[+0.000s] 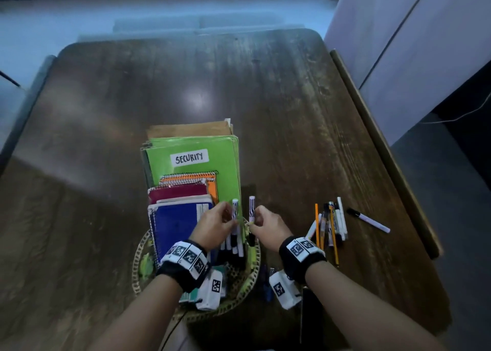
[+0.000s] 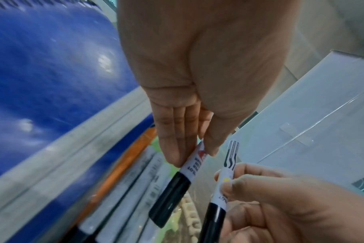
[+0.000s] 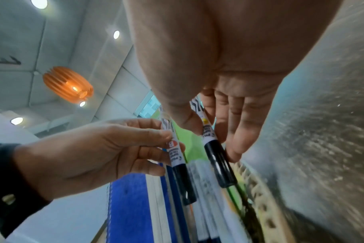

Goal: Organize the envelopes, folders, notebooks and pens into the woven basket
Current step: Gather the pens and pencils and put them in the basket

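Observation:
The woven basket [image 1: 138,260] stands at the table's near edge. In it stand brown envelopes [image 1: 186,130], green folders [image 1: 194,143] and notebooks, a blue notebook [image 1: 175,223] in front, with several markers beside them. My left hand [image 1: 229,215] pinches a white marker with a black cap [image 1: 235,208] over the basket's right side. My right hand [image 1: 254,221] pinches a second such marker [image 1: 252,207] just to the right. In the left wrist view, the left fingers [image 2: 172,148] hold their marker [image 2: 192,162] cap-down. In the right wrist view, the right thumb and fingers [image 3: 237,136] grip theirs [image 3: 208,131].
A loose bunch of pens and markers [image 1: 329,223] lies on the wooden table [image 1: 132,98] right of the basket, one marker [image 1: 369,220] apart further right. A dark flat thing [image 1: 310,316] sits by my right forearm. A pale cabinet [image 1: 425,45] stands at right.

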Action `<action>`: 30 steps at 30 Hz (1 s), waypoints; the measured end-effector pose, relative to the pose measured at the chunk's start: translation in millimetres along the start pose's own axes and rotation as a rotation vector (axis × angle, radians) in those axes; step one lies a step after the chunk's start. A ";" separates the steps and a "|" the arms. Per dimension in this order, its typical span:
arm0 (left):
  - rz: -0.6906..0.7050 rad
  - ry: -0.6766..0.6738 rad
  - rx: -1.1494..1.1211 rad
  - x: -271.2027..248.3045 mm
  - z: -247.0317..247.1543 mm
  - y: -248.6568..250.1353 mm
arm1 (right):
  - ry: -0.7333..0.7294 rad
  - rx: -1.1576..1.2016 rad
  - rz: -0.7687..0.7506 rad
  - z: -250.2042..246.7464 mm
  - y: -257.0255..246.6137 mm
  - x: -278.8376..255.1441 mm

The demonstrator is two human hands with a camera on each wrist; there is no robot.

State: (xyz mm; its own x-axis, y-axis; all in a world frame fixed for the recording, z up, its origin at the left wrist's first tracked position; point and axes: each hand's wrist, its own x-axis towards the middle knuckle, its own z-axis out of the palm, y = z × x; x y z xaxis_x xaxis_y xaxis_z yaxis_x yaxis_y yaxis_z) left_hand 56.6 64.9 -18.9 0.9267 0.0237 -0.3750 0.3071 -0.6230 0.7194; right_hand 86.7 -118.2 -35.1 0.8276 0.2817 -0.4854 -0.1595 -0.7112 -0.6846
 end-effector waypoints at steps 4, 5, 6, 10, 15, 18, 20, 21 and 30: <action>-0.025 0.014 0.020 -16.9 -1.2 -20.0 | -0.092 -0.096 0.028 30.7 -9.9 -5.9; -0.034 0.016 0.024 -19.7 -0.5 -25.4 | -0.116 -0.096 0.028 38.8 -12.2 -7.5; -0.041 0.011 0.029 -20.8 2.3 -28.8 | -0.130 -0.087 0.038 45.0 -12.5 -8.7; -0.063 0.031 0.068 -25.0 11.1 -38.0 | -0.145 -0.105 0.054 67.6 -11.7 -7.5; -0.062 0.027 0.157 -19.5 12.2 -37.0 | -0.091 -0.157 0.048 82.2 -16.5 -6.0; -0.078 -0.013 0.241 -20.9 12.3 -36.7 | -0.029 -0.199 0.073 86.3 -21.2 -6.4; -0.113 -0.034 0.317 -22.3 12.8 -38.1 | -0.010 -0.228 0.068 89.0 -22.0 -6.2; -0.128 -0.043 0.340 -22.8 12.4 -38.5 | -0.009 -0.233 0.066 90.7 -20.5 -5.7; -0.218 -0.072 0.446 -22.7 10.3 -48.9 | 0.004 -0.155 0.058 90.2 -14.6 -9.7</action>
State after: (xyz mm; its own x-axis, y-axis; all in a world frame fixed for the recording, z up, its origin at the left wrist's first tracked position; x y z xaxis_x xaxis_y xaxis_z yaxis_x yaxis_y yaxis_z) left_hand 18.3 86.8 -51.7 0.8290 0.1464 -0.5398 0.3550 -0.8835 0.3057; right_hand 32.5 -52.4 -69.5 0.8216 0.2347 -0.5195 -0.1224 -0.8174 -0.5629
